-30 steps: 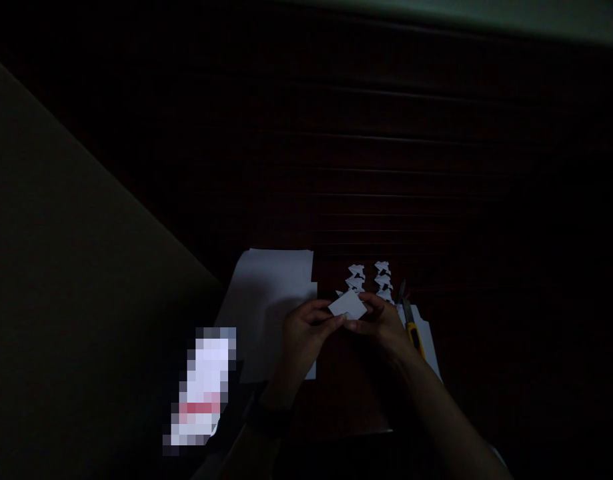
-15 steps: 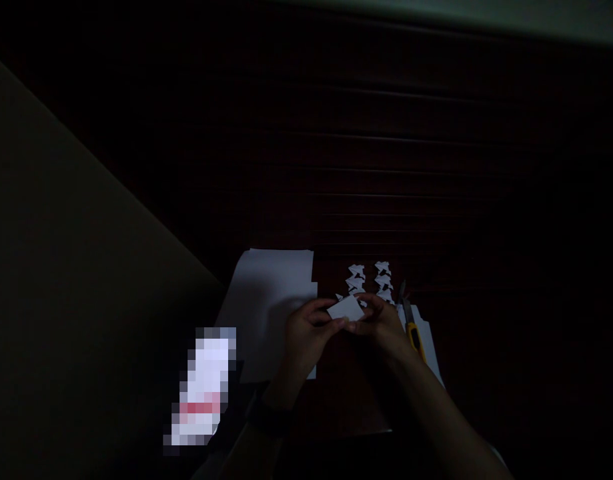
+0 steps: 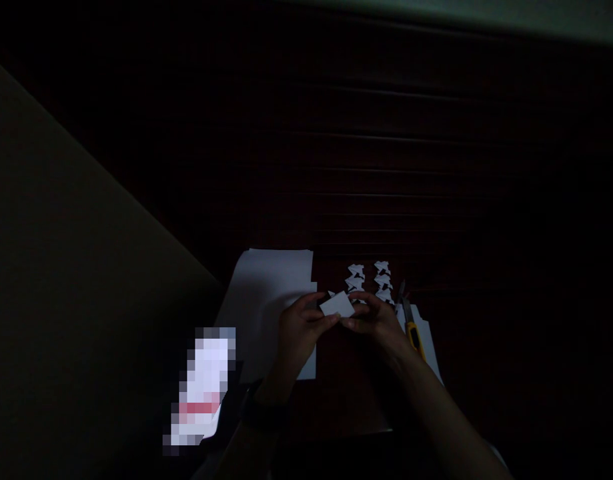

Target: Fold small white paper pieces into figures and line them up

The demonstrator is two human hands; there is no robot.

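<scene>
Between my two hands is a small white piece of paper [image 3: 337,305], held up above the dark table and tilted. My left hand [image 3: 301,330] pinches its left and lower edge with the thumb in front. My right hand [image 3: 379,323] grips the right side, its thumb at the lower corner and its forefinger near the top edge. Just beyond my fingers stand two rows of small folded white paper figures [image 3: 355,283], [image 3: 383,281]; the nearest ones are partly hidden by my hands.
A stack of white paper sheets [image 3: 271,280] lies to the left. On the right, a yellow-handled utility knife [image 3: 415,339] rests on more white paper [image 3: 430,340]. A bright blurred-out screen [image 3: 206,373] is at the lower left. The scene is very dark.
Both hands have shifted slightly to the left and a little up with the piece of paper, which has turned a little. The folded figures and knife have stayed put.
</scene>
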